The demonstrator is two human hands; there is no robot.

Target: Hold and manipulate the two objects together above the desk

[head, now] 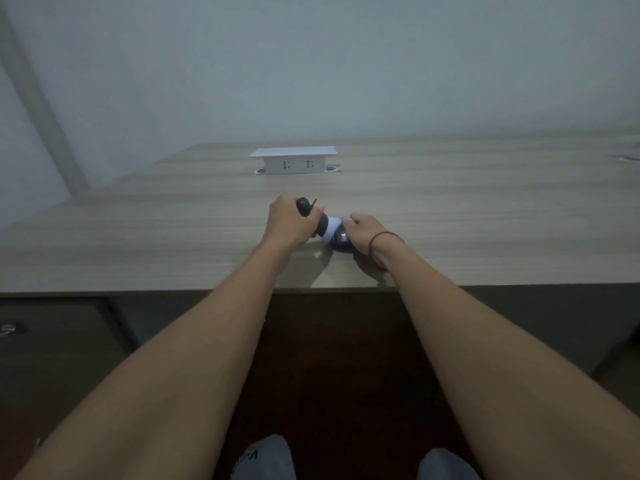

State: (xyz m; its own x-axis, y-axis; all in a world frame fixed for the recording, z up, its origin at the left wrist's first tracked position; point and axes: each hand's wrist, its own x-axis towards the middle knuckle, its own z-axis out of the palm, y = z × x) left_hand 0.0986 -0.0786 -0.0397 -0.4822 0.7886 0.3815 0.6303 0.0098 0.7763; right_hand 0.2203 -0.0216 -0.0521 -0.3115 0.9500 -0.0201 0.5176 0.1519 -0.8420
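Item: black-and-white device (327, 227), lying on the desk (450, 209) near its front edge, between your two hands. It appears to be a handheld unit with a black body, a white middle section and a thin black stub sticking up near the far end; its exact kind is too small to tell.

Left hand (289, 223): your fingers are curled round the black upper end of the device, gripping it from above. The grip looks meant to steady that end so it cannot roll or twist.

Right hand (363, 230): it rests on the lower, rounder black part, with your fingertips gathered at the white section. Whether they pinch it or only press is not clear from this angle. A red string bracelet (386, 237) circles that wrist.

Placement note: the device lies slantwise, far end to the left, which suits one hand on each end.

Also present: a white pop-up socket box (293, 161) raised from the desk farther back, well apart from your hands, its two outlets facing you.
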